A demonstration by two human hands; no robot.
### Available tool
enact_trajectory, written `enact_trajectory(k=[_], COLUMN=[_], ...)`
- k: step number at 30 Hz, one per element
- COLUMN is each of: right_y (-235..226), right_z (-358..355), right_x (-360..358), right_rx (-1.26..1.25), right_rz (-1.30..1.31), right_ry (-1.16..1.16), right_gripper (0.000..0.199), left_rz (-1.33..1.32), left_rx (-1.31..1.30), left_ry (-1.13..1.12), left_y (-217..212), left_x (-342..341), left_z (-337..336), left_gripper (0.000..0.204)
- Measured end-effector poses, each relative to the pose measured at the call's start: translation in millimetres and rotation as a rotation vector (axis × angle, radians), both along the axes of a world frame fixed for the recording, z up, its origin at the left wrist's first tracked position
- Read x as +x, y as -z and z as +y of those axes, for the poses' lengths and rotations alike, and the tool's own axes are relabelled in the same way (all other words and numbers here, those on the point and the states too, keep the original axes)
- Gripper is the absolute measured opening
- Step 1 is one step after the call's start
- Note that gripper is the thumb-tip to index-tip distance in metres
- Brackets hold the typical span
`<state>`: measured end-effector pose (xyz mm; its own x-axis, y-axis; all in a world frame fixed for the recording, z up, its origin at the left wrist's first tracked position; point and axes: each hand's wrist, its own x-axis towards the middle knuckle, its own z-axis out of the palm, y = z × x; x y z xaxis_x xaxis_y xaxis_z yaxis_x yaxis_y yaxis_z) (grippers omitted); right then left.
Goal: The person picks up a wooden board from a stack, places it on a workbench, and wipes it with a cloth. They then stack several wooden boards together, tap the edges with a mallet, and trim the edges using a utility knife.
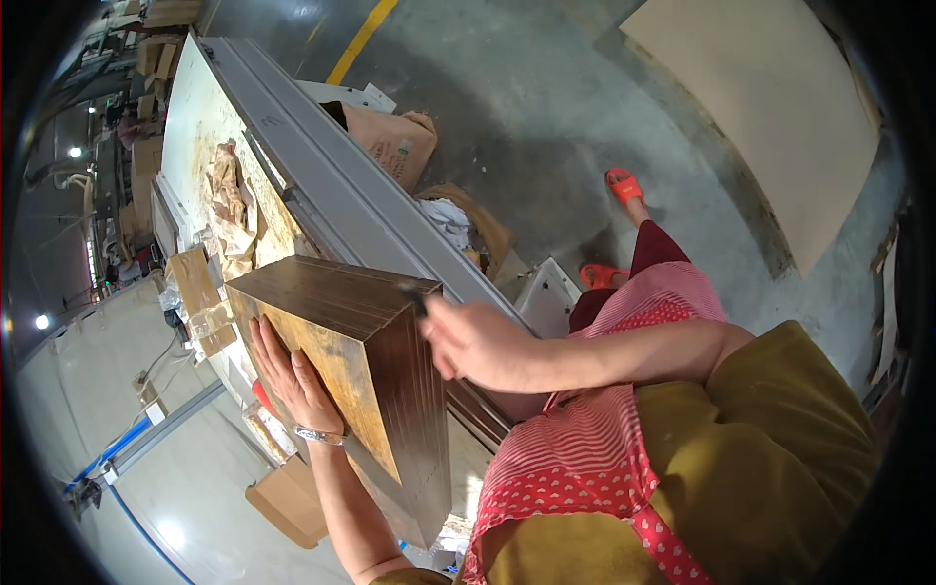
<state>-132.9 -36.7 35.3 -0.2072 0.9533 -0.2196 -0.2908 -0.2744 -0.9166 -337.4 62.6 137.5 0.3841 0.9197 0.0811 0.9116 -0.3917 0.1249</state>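
Note:
A large dark brown wooden box with a mottled golden-brown face stands tilted in view on the workbench. My left hand lies flat against that golden face, fingers stretched out, a metal-band watch at its wrist. At the box's upper right corner is my right hand, its fingers closed around a small dark object. Motion smears this hand, and the object is mostly hidden, so its kind cannot be made out.
Crumpled brown paper lies on the stained bench top, with taped cardboard pieces nearby. Beyond the grey bench edge stand a brown sack and a bag of scraps. A large flat board lies at right.

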Motion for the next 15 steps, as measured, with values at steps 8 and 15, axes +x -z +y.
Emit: enact_trajectory(k=[8, 15], right_y=[3, 15], right_z=[2, 2], right_x=[2, 4], right_rx=[-0.046, -0.196], right_rz=[-0.006, 0.169], right_ry=[0.036, 0.052], right_gripper=[0.02, 0.019], left_rz=[0.024, 0.051], left_rx=[0.024, 0.036], left_ry=[0.015, 0.02], left_y=[-2, 0], left_x=[0, -2], left_z=[-1, -1], left_gripper=[0.056, 0.054])
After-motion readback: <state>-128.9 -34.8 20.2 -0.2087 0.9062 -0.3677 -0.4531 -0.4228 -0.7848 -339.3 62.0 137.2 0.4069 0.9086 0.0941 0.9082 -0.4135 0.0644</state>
